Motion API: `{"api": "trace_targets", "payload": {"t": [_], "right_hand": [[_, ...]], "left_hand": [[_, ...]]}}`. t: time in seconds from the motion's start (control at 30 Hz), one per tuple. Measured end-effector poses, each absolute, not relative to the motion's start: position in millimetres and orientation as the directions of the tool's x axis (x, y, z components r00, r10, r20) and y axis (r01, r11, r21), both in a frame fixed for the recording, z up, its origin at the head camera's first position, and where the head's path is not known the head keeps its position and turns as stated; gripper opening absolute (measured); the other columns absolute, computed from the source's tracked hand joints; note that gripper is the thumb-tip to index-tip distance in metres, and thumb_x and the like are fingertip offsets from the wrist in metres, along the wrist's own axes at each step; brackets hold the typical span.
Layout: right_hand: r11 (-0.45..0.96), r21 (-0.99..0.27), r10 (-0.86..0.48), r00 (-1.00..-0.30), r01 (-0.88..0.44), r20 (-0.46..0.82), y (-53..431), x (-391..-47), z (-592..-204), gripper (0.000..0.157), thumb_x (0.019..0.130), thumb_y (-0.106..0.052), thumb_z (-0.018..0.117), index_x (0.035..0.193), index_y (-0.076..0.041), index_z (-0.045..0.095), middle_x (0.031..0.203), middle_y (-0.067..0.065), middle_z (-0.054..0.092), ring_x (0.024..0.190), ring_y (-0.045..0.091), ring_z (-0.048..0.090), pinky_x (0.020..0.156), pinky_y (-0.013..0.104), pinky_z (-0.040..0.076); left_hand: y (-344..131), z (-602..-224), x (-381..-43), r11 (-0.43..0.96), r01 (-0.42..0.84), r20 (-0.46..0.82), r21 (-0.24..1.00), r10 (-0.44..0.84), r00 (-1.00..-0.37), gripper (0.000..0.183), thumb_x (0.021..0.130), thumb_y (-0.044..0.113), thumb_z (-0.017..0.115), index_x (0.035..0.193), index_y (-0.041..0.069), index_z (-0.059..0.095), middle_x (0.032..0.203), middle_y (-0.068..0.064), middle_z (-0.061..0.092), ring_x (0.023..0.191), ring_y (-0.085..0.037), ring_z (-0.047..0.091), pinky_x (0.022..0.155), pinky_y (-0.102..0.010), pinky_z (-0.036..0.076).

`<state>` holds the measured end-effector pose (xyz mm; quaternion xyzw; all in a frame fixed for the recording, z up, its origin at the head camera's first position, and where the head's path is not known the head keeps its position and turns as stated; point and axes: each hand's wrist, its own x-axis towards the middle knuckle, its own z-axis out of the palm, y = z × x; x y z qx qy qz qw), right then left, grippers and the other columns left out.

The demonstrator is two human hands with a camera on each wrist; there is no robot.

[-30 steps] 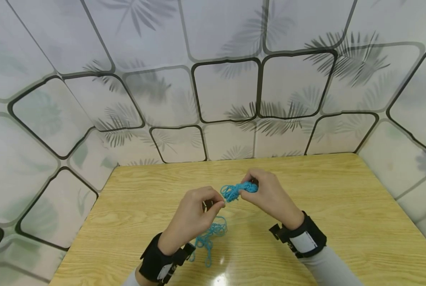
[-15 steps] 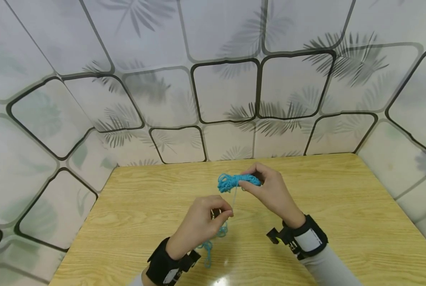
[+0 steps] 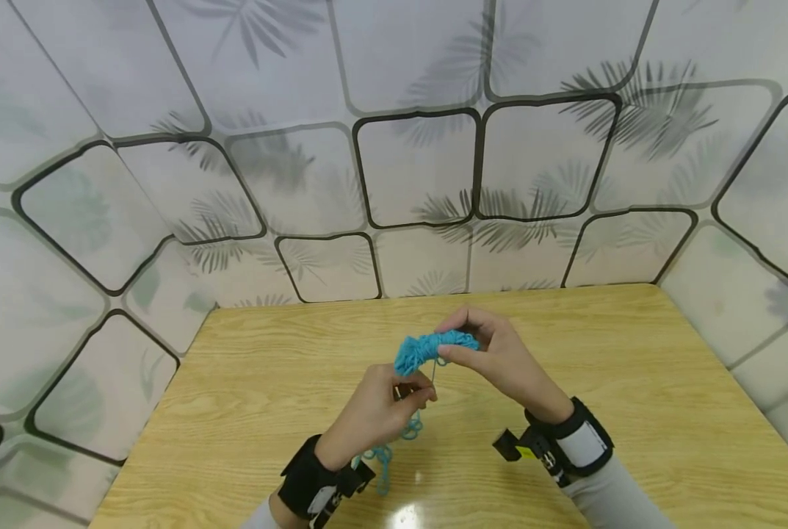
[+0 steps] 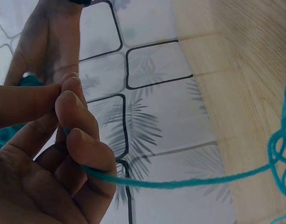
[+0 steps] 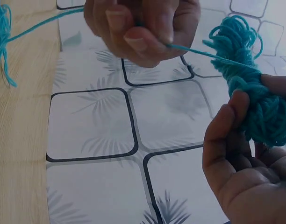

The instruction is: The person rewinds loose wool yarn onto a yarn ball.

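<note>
A bundle of blue yarn [image 3: 427, 348], wrapped round its middle with loops at its ends, is held above the table by my right hand [image 3: 499, 360], thumb on one side and fingers on the other. Below and to the left, my left hand [image 3: 380, 408] pinches the yarn strand [image 5: 194, 50] that runs taut from the bundle. In the left wrist view the strand passes through the curled fingers [image 4: 89, 144] and on to a loose tangle of yarn [image 4: 281, 154]. That tangle lies on the table, partly behind the left hand in the head view.
The wooden table [image 3: 631, 382] stretches out on both sides of the hands. A pale wall covering [image 3: 420, 169] with dark outlines and leaf prints rises behind it and at both sides. Black straps with small cameras [image 3: 568, 441] sit on both wrists.
The left hand has moved slightly right and down, drawing the strand out from the bundle. In the right hand, the bundle has turned, and its left end now dips towards the left hand.
</note>
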<state>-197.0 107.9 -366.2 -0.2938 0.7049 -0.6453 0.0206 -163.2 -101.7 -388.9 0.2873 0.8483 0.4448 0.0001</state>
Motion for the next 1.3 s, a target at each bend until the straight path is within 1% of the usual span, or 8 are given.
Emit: {"api": "trace_targets", "payload": {"t": [0.1,0.2,0.37,0.53,0.63,0.8,1.0,1.3], "right_hand": [[-0.053,-0.918,-0.521,-0.773,-0.393,0.361,106.9,-195.4,-364.6,0.016,0.090,0.000,0.068,0.106,0.000,0.063,0.101,0.011,0.063,0.081,0.016,0.062,0.069,0.023,0.056],[-0.073,-0.906,-0.593,-0.712,-0.416,0.375,106.4,-195.0,-364.6,0.016,0.089,0.002,0.068,0.104,-0.001,0.065,0.099,0.014,0.064,0.081,0.018,0.062,0.068,0.025,0.057],[-0.090,-0.901,-0.700,-0.617,-0.424,0.360,105.6,-194.9,-366.4,0.017,0.089,0.004,0.068,0.103,-0.003,0.066,0.099,0.017,0.064,0.085,0.021,0.062,0.071,0.029,0.056],[-0.087,-0.924,-0.775,-0.557,-0.372,0.298,105.2,-193.9,-367.3,0.016,0.090,0.003,0.067,0.104,-0.005,0.066,0.095,0.016,0.065,0.085,0.020,0.059,0.075,0.031,0.053],[-0.079,-0.933,-0.799,-0.537,-0.350,0.269,105.5,-193.3,-368.4,0.016,0.090,0.002,0.067,0.104,-0.005,0.067,0.090,0.016,0.064,0.078,0.017,0.056,0.072,0.028,0.052],[-0.057,-0.938,-0.815,-0.527,-0.342,0.242,106.3,-193.1,-370.6,0.014,0.089,0.000,0.068,0.102,-0.006,0.067,0.085,0.017,0.063,0.070,0.014,0.053,0.066,0.025,0.051],[-0.002,-0.931,-0.809,-0.547,-0.366,0.217,106.6,-193.3,-371.9,0.012,0.089,-0.005,0.070,0.101,-0.008,0.068,0.084,0.013,0.064,0.068,0.012,0.051,0.064,0.023,0.050],[0.158,-0.889,-0.753,-0.634,-0.431,0.174,105.0,-195.2,-374.8,0.010,0.087,-0.014,0.073,0.096,-0.016,0.069,0.081,0.002,0.067,0.066,0.009,0.052,0.061,0.025,0.049]], "left_hand": [[-103.6,-393.1,-167.3,0.411,0.477,0.253,0.777,0.490,-0.834,0.009,0.090,0.002,0.068,0.087,0.007,0.074,0.076,-0.005,0.074,0.065,-0.011,0.066,0.059,-0.027,0.056],[-107.3,-394.9,-172.4,0.384,0.488,0.272,0.784,0.494,-0.826,0.004,0.089,0.004,0.070,0.088,0.006,0.074,0.078,-0.006,0.075,0.068,-0.009,0.065,0.064,-0.027,0.057],[-113.9,-392.0,-182.4,0.432,0.515,0.295,0.741,0.480,-0.827,0.007,0.090,0.013,0.071,0.086,0.013,0.076,0.078,0.000,0.074,0.062,-0.006,0.057,0.056,-0.025,0.051],[-118.8,-386.2,-189.7,0.489,0.528,0.291,0.694,0.481,-0.827,0.012,0.091,0.009,0.069,0.084,0.015,0.076,0.079,-0.003,0.074,0.062,-0.008,0.058,0.054,-0.027,0.050],[-121.6,-381.1,-192.2,0.501,0.547,0.298,0.670,0.493,-0.817,0.012,0.091,0.007,0.070,0.083,0.014,0.076,0.079,-0.004,0.074,0.063,-0.009,0.059,0.055,-0.028,0.051],[-126.2,-365.3,-192.4,0.529,0.566,0.318,0.632,0.490,-0.812,0.011,0.090,0.008,0.070,0.083,0.015,0.075,0.078,0.002,0.071,0.063,-0.007,0.058,0.055,-0.028,0.051],[-132.4,-349.1,-187.3,0.539,0.579,0.331,0.612,0.491,-0.806,0.010,0.092,0.011,0.069,0.085,0.016,0.074,0.079,0.003,0.069,0.063,-0.008,0.055,0.056,-0.031,0.050],[-132.5,-337.5,-172.1,0.545,0.622,0.373,0.563,0.504,-0.779,0.013,0.089,0.009,0.072,0.083,0.020,0.073,0.078,0.008,0.066,0.066,-0.004,0.055,0.057,-0.029,0.050]]}}
